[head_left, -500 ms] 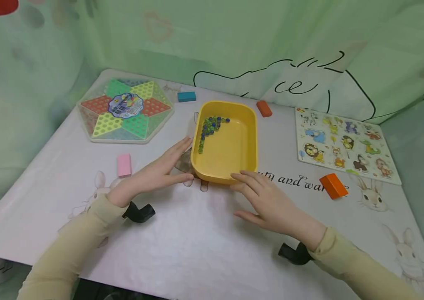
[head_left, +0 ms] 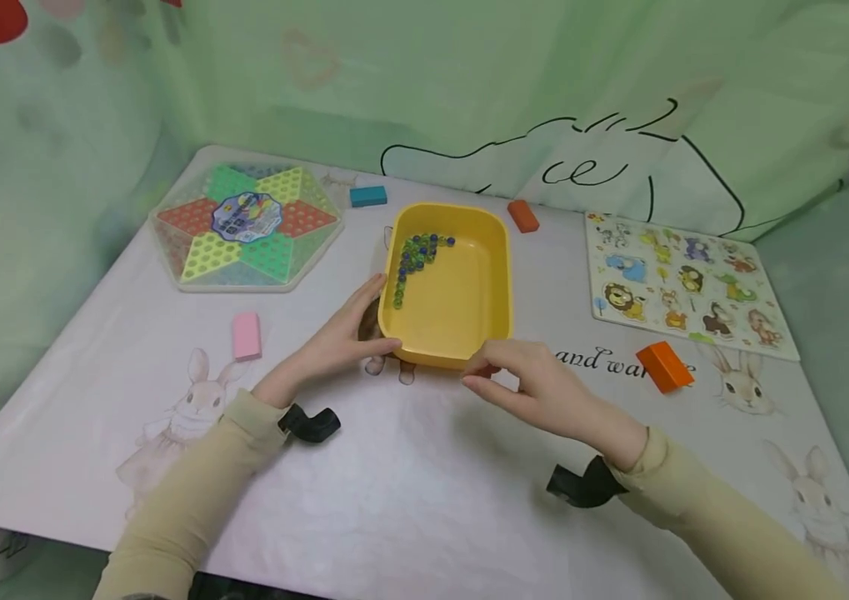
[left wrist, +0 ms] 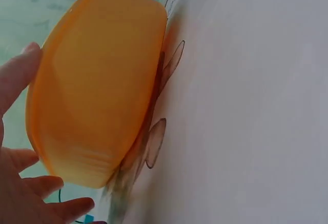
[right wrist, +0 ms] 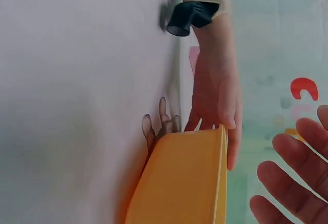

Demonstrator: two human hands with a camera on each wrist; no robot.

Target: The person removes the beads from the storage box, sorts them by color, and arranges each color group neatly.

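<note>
Far left corner of the desk (head_left: 424,492): a six-sided Chinese checkers board (head_left: 246,226), hard plastic with a bright star of little holes. Near the left edge, a small pink block (head_left: 247,335), smooth and flat. At the back edge, a teal block (head_left: 367,196).

Middle of the desk: a yellow tray (head_left: 494,283), boxy with round corners, smooth shiny plastic, thin walls. Inside, in its far left corner, a bunch of green and blue marbles (head_left: 415,254), tiny, hard and round.

Left hand (head_left: 337,340) grasping the tray's near left corner, thumb on the rim, fingers along the side. Right hand (head_left: 536,385) at the near right corner, fingertips at the wall, thumb tucked in; grasping or only touching, cannot tell.

Probably light and stiff, a bit slippery. Best held by the rim at both sides and kept flat, since marbles roll fast.

Right of the tray: two orange blocks (head_left: 521,216) (head_left: 664,366) and a flat animal puzzle board (head_left: 682,282) near the right edge.
</note>
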